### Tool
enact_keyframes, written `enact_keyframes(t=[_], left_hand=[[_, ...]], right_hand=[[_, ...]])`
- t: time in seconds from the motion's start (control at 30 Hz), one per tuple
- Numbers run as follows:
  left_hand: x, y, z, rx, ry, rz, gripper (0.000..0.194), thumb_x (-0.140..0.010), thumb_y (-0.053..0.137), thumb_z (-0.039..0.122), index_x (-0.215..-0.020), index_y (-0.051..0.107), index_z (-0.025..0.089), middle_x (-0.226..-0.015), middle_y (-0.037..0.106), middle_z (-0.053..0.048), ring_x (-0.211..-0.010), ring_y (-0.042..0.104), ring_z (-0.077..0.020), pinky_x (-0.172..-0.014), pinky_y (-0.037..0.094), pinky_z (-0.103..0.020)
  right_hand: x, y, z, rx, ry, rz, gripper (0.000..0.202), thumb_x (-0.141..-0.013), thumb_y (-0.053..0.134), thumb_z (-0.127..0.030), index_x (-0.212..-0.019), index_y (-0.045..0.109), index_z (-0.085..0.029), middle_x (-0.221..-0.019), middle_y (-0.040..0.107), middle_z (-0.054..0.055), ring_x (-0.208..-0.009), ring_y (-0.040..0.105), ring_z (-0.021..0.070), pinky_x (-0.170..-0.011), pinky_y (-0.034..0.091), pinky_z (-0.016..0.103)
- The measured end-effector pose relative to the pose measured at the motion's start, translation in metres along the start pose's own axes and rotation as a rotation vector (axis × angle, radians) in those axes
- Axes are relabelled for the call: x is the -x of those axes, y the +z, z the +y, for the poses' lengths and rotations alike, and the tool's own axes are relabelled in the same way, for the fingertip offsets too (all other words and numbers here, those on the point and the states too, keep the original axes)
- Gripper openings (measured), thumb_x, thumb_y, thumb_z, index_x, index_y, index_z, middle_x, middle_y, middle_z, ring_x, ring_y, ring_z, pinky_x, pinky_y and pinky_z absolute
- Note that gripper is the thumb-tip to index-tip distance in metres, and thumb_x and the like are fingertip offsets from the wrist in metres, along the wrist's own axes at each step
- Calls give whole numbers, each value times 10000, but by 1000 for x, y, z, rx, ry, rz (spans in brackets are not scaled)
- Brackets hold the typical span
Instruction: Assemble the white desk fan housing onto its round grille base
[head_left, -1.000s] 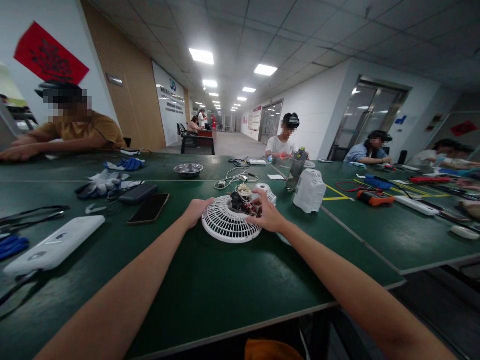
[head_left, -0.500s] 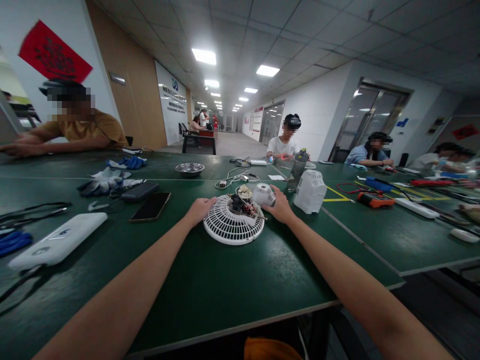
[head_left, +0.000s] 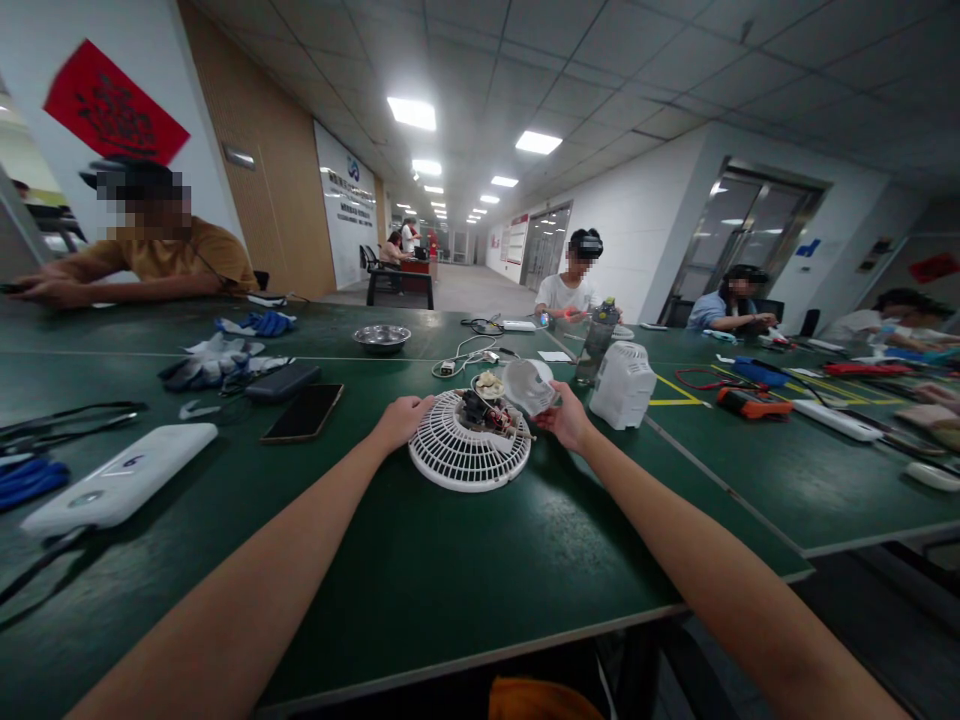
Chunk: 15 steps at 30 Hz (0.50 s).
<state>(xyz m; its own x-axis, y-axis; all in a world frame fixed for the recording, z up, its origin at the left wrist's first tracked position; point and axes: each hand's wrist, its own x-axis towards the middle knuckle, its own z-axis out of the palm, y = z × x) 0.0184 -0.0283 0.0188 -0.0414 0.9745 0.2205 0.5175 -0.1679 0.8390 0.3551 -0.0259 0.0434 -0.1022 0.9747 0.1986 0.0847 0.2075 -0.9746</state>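
Observation:
A round white fan grille lies on the green table, with a motor and reddish wires at its middle. My left hand is closed on the grille's left rim. Fingers of my right hand grip a white plastic cover, tilted so its hollow inside shows, just right of the motor. A white plastic housing stands upright to the right of that hand, beside a clear bottle.
Left are a phone, a white power bank, a dark case and gloves. A metal bowl and white cable lie beyond the grille. An orange multimeter sits right. Several people sit around the tables.
My right hand has turned the white cover over, so its hollow side now shows instead of its rounded vented outside. My left hand stays at the grille's rim.

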Motion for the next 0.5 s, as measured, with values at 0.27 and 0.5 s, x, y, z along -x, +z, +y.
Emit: enact_keyframes(t=[0.27, 0.5], left_hand=[[1, 0, 3, -16, -2, 11, 439, -770, 597, 594, -592, 653, 197, -623, 633, -45, -667, 553, -222, -613, 334, -293], [1, 0, 3, -58, 41, 7, 491, -802, 546, 624, -581, 637, 195, -610, 630, -46, -642, 562, -224, -607, 334, -308]], right_hand=[[22, 37, -26, -154, -92, 8, 615, -827, 507, -589, -1333, 375, -266, -1004, 655, 38, -787, 647, 208, -698, 541, 356], [39, 43, -36, 183, -374, -40, 829, -829, 617, -539, -1479, 174, -276, -1014, 639, 47, -851, 635, 232, -821, 537, 430]])
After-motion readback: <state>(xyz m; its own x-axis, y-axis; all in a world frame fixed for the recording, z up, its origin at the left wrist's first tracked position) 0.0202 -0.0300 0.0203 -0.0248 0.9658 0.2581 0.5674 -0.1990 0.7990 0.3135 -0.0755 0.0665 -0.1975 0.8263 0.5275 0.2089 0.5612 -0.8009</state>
